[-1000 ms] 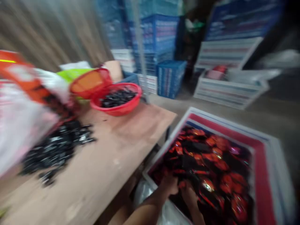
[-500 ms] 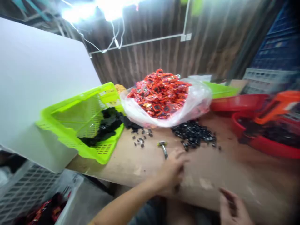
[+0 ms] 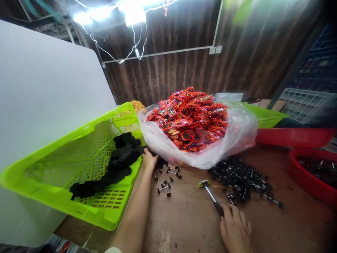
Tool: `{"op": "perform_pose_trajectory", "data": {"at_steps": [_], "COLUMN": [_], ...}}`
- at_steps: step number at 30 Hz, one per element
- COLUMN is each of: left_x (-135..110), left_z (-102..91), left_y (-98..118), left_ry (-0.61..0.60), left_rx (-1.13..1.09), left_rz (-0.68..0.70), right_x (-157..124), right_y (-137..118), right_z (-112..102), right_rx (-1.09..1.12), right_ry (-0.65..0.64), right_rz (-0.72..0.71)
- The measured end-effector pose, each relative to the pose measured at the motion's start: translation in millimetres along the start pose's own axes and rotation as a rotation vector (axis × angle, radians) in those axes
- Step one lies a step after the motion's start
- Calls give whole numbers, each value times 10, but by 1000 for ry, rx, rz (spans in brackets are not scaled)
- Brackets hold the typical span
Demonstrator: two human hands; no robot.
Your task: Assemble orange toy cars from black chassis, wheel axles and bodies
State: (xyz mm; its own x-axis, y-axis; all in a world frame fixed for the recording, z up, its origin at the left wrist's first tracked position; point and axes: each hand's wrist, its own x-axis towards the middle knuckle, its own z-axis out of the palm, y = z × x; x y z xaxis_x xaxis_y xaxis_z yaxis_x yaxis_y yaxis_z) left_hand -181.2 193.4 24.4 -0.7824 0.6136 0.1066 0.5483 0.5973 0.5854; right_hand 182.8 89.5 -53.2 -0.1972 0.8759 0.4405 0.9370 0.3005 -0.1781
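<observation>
My left hand [image 3: 149, 161] reaches to the heap of black pieces by the green basket's near-right corner. Its thumb and fingers close around a black piece [image 3: 152, 151], whose shape is mostly hidden. Palm down on the table, my right hand [image 3: 235, 225] has its fingers apart, by the black handle end of a small hammer [image 3: 214, 202] with a yellowish head. Between the hands lie several small axles with black wheels [image 3: 164, 188]. A larger heap of black wheel-and-axle parts [image 3: 239, 179] spreads beyond the right hand.
The tilted green basket [image 3: 116, 216] holds black pieces. A white plastic bag [image 3: 202, 161] full of shiny red-wrapped items [image 3: 195, 119] stands at the back. Red basins [image 3: 295, 137] are at right, one with dark parts. A white panel [image 3: 52, 80] rises at left.
The view has shifted, and the basket and bag appear larger. My left hand has moved left to the black pieces. My right hand has come forward to the hammer's handle end.
</observation>
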Motion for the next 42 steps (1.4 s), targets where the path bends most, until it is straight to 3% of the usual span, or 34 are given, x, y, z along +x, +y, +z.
{"op": "perform_pose_trajectory", "data": {"at_steps": [2, 4, 7, 9, 11, 14, 20, 22, 24, 26, 29, 32, 34, 36, 39, 42], "left_x": [76, 118, 125, 77, -10, -168, -526, -689, -860, -1018, -1176, -1198, -1152, -1103, -1111, -1243], "left_z": [109, 151, 75, -38, -159, -296, -491, -586, -686, -762, -772, -631, -487, -365, -323, -421], "left_y": [-32, -95, -223, -313, -387, -444, -413, -444, -521, -621, -762, -846, -860, -833, -702, -464], "left_ry": [-30, -38, 11, 80, 160, 281, 529, 581, 567, 477, 334, 207, 101, 28, 82, 120], "left_rx": [-53, -101, -162, -199, -237, -297, -427, -515, -606, -638, -583, -543, -533, -450, -246, -341], "left_rz": [8, 15, 7, 25, 71, 143, 182, 157, 94, 18, -55, -98, -109, -31, 137, 173], "right_x": [251, 560, 1024, 1245, 1349, 1294, 963, 917, 905, 921, 991, 1049, 1016, 910, 702, 597], "right_y": [-318, -747, -1320, -1534, -1602, -1530, -1376, -1432, -1553, -1700, -1806, -1556, -1171, -695, -40, 322], "right_z": [-107, -157, -44, 111, 254, 352, 212, 174, 170, 183, 148, -35, -203, -338, -365, -228], "right_rx": [54, 209, 305, 286, 275, 283, 289, 317, 366, 391, 371, 386, 376, 280, 44, -90], "right_ry": [-68, -244, -452, -513, -530, -521, -467, -431, -417, -444, -473, -406, -316, -234, -158, -102], "right_rz": [-71, -251, -336, -331, -343, -345, -259, -307, -429, -500, -436, -351, -257, -95, 105, 22]}}
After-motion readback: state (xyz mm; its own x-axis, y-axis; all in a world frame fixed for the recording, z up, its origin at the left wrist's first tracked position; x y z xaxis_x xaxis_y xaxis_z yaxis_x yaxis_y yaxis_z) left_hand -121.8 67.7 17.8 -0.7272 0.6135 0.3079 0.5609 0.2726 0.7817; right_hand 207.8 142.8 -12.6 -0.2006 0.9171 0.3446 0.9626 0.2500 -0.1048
